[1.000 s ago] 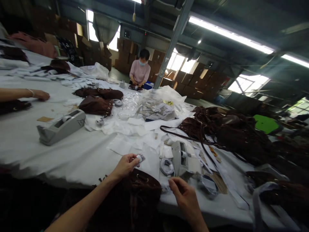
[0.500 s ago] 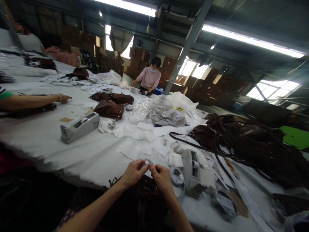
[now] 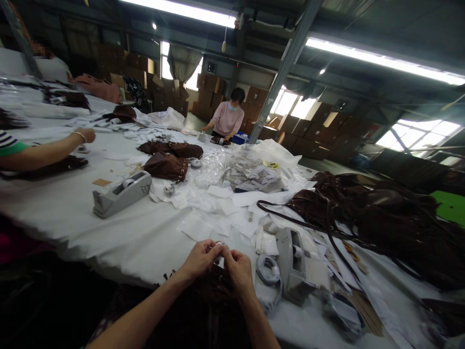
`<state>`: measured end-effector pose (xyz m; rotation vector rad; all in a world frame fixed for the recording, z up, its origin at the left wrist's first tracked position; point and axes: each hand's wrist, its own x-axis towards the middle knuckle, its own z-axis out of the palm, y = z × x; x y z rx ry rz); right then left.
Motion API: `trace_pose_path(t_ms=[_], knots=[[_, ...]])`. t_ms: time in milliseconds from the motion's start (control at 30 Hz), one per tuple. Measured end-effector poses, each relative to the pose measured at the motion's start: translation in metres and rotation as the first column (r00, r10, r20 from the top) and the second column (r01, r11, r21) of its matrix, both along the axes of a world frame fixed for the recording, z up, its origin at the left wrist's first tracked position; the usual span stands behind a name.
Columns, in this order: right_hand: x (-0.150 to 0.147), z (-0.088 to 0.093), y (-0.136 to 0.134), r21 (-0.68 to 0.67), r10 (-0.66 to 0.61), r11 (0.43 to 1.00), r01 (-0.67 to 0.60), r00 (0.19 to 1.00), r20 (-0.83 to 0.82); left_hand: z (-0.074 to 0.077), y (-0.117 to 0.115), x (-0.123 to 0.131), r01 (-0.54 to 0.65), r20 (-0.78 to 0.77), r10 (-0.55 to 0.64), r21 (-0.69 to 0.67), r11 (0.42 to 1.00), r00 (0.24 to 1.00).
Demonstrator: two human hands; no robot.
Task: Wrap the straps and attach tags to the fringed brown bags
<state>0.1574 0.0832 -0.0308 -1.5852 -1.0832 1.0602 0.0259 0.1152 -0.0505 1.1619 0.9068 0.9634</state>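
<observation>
My left hand (image 3: 199, 259) and my right hand (image 3: 238, 269) meet at the near edge of the white table (image 3: 72, 213), fingers pinched together on a small whitish piece (image 3: 219, 246) between them. Both hands are closed on it. Under my wrists lies a dark brown suede bag (image 3: 203, 310) that hangs over the table's edge. Just right of my right hand sit a roll of tape (image 3: 268, 269) and a grey tape dispenser (image 3: 294, 266).
A second grey tape dispenser (image 3: 121, 194) stands to the left. Brown bags (image 3: 165, 165) and a heap of bags with straps (image 3: 381, 213) lie on the table, among white paper sheets (image 3: 218, 208). A co-worker's arm (image 3: 43, 150) rests at left; another person (image 3: 227, 118) works far back.
My right hand came up from the table's edge to join the left on the small piece. The view swung a little to the left.
</observation>
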Motion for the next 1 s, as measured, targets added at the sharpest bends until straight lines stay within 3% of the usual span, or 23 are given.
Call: trace_pose_path(t_ms=[167, 300, 533, 767, 1000], knots=[[-0.004, -0.004, 0.0, 0.036, 0.092, 0.996, -0.085, 0.939, -0.331, -0.001, 0.003, -0.001, -0.044, 0.061, 0.049, -0.075, 0.996, 0.997], [-0.009, -0.003, 0.001, 0.029, 0.071, 0.997, -0.066, 0.869, -0.49, 0.004, 0.0, -0.002, -0.066, 0.122, 0.08, -0.11, 0.992, 0.989], [-0.019, 0.004, 0.002, 0.047, 0.038, 0.999, -0.022, 0.924, -0.382, 0.003, -0.003, -0.006, -0.044, 0.208, 0.064, -0.1, 0.994, 0.976], [-0.023, 0.013, -0.004, 0.086, 0.026, 0.996, -0.003, 0.964, -0.265, 0.001, -0.003, -0.011, 0.072, 0.276, -0.034, -0.13, 0.989, 0.96], [-0.022, 0.0, 0.0, 0.107, 0.045, 0.994, -0.022, 0.973, -0.226, 0.004, -0.002, -0.016, 0.102, 0.403, -0.015, -0.195, 0.975, 0.915]])
